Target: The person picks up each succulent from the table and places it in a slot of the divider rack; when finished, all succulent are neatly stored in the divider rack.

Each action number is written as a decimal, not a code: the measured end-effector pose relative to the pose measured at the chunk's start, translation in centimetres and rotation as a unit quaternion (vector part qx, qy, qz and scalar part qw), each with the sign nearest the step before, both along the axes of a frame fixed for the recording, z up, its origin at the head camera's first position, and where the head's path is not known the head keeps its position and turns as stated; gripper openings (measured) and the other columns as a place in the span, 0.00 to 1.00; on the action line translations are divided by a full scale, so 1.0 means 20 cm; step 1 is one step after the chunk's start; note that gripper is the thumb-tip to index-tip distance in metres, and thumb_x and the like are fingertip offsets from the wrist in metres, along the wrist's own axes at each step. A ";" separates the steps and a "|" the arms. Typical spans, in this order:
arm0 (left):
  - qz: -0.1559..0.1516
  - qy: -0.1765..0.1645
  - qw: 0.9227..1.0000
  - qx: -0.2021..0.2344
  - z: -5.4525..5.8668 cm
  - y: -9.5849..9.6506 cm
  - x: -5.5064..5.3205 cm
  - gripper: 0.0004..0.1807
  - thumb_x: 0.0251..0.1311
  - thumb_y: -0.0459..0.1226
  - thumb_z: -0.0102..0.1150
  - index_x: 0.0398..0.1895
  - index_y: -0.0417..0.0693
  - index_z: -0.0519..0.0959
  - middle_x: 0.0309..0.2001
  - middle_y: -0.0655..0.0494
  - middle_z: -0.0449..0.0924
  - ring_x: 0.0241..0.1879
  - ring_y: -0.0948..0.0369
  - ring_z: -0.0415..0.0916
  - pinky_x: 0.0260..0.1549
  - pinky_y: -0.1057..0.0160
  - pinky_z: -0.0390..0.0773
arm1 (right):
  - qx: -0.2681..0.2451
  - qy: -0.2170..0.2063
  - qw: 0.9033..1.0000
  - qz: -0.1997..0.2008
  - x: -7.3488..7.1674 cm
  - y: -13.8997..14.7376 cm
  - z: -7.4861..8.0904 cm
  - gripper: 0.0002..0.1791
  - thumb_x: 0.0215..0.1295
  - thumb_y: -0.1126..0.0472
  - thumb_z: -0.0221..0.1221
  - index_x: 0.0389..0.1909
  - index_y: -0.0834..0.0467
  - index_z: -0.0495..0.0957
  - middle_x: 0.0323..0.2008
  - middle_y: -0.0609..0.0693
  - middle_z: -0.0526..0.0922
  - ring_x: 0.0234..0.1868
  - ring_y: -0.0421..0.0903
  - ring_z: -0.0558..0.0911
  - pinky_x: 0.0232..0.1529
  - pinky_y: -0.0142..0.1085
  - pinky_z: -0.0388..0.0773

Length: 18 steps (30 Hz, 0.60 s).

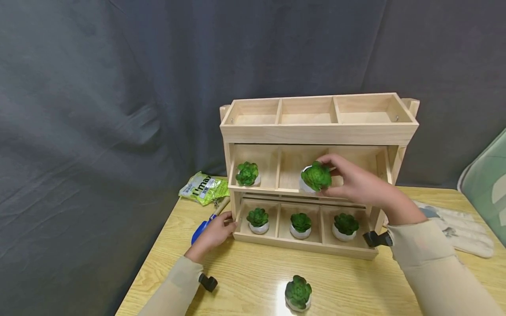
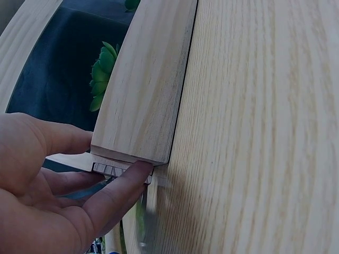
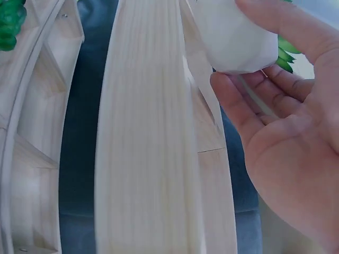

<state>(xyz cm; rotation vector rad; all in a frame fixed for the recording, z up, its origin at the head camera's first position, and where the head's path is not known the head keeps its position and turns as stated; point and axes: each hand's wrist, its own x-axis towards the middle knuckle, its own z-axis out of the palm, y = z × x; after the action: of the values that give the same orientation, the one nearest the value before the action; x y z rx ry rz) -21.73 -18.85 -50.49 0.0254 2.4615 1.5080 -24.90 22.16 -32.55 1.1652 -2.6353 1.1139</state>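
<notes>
My right hand (image 1: 348,180) grips a small potted succulent (image 1: 316,177) at the middle tier of a wooden three-tier rack (image 1: 316,134), in front of the centre compartment. Thumb and fingers hold its white pot (image 3: 241,39) in the right wrist view. At the rack's lower left corner, my left hand (image 1: 216,231) holds the end of the bottom tray (image 2: 140,100) between thumb and fingers. One succulent (image 1: 247,174) sits in the middle tier's left compartment. The bottom tier bears three more succulents, one (image 1: 300,225) in its middle compartment.
Another potted succulent (image 1: 298,293) stands on the table (image 1: 245,272) near the front. Left of the rack lie a green-yellow packet (image 1: 203,188) and a blue-headed tool (image 1: 201,229). White gloves (image 1: 466,235) lie to the right, near a green item (image 1: 486,175). A dark curtain (image 1: 118,109) hangs behind.
</notes>
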 end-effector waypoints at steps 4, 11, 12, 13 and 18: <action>0.000 -0.001 1.000 0.000 0.01 0.00 0.00 0.29 0.82 0.37 0.52 0.80 0.37 0.65 0.72 0.32 0.75 0.66 0.39 0.80 0.56 0.47 0.88 | 0.025 -0.029 0.999 -0.009 -0.05 -0.03 0.05 0.34 0.63 0.64 0.76 0.67 0.61 0.71 0.59 0.56 0.81 0.60 0.54 0.84 0.62 0.41 0.83; 0.000 0.005 1.000 -0.009 0.00 0.00 0.01 0.28 0.81 0.36 0.53 0.79 0.36 0.67 0.71 0.32 0.76 0.64 0.39 0.82 0.55 0.47 0.89 | 0.036 -0.093 0.995 -0.002 -0.10 -0.08 0.08 0.35 0.64 0.67 0.74 0.69 0.66 0.69 0.55 0.60 0.84 0.49 0.50 0.86 0.42 0.36 0.88; 0.000 0.005 1.000 -0.008 0.00 0.00 0.01 0.28 0.81 0.36 0.53 0.79 0.36 0.67 0.71 0.32 0.76 0.64 0.39 0.82 0.55 0.47 0.89 | 0.038 -0.097 0.995 -0.001 -0.11 -0.09 0.08 0.35 0.64 0.68 0.73 0.69 0.66 0.69 0.54 0.61 0.84 0.48 0.49 0.86 0.41 0.35 0.87; 0.001 0.004 1.000 -0.007 0.00 0.00 0.01 0.28 0.81 0.36 0.53 0.79 0.36 0.67 0.71 0.32 0.76 0.65 0.40 0.82 0.55 0.47 0.89 | 0.041 -0.097 0.994 0.000 -0.12 -0.10 0.08 0.35 0.64 0.69 0.72 0.69 0.67 0.69 0.54 0.61 0.85 0.47 0.49 0.86 0.42 0.36 0.88; 0.002 0.002 1.000 -0.009 0.01 0.00 0.01 0.28 0.81 0.37 0.53 0.79 0.38 0.67 0.72 0.33 0.76 0.65 0.40 0.82 0.54 0.48 0.89 | 0.082 -0.060 0.995 -0.011 -0.18 -0.13 0.09 0.35 0.65 0.66 0.72 0.70 0.67 0.70 0.58 0.61 0.83 0.55 0.52 0.86 0.57 0.47 0.85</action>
<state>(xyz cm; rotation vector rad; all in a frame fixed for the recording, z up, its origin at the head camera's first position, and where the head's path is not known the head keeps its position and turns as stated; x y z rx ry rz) -21.60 -18.82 -50.27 0.0190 2.4786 1.4900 -28.53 19.48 -30.85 1.1244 -2.8719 1.0091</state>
